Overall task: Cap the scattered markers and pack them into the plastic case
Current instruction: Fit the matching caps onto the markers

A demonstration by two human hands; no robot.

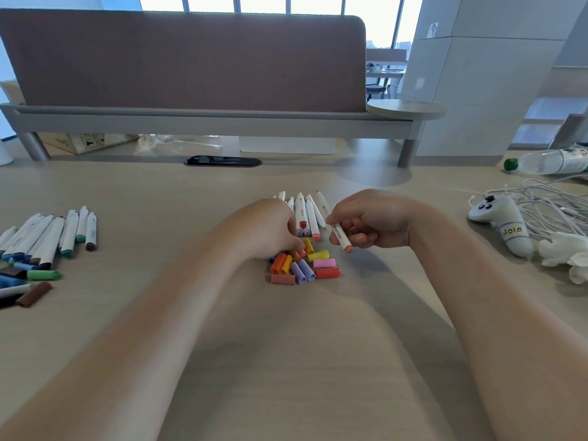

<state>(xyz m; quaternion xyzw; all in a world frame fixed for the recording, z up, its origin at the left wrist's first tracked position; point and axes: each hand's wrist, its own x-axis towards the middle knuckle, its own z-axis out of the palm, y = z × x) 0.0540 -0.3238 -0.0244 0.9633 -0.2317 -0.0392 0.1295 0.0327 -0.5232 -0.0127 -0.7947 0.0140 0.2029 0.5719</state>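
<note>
right grip [372, 218] is grasping a marker [339, 236], fingers curling round its white barrel. the marker is tilting, its uncapped salmon tip pointing down and hanging just right of a cap pile [302, 267] on the surface [191, 198].

left grip [270, 227] is reaching down into the far edge of that pile, fingers curling, fingertips touching a small salmon cap [301, 253]. whether it is pinching the cap or only touching it, i cannot tell.

loose caps are lying close together in the pile: orange ones on the left, two lilac ones in the middle, a dusty pink one at the near edge, and yellow, pink and red ones on the right.

just behind the pile and between both grips, a row of markers [306, 214] is lying side by side, uncapped tips pointing toward the person.

well apart on the left, a second bunch of markers [60, 232] is lying with blue, green and brown caps, and a green cap [44, 275] and a brown cap [33, 294] are lying loose near it.

on the far right, a plush toy [502, 224] is resting beside a tangle of white cables [550, 205] and a crumpled tissue [563, 253], with a bottle [547, 160] lying on its side behind them.
</note>
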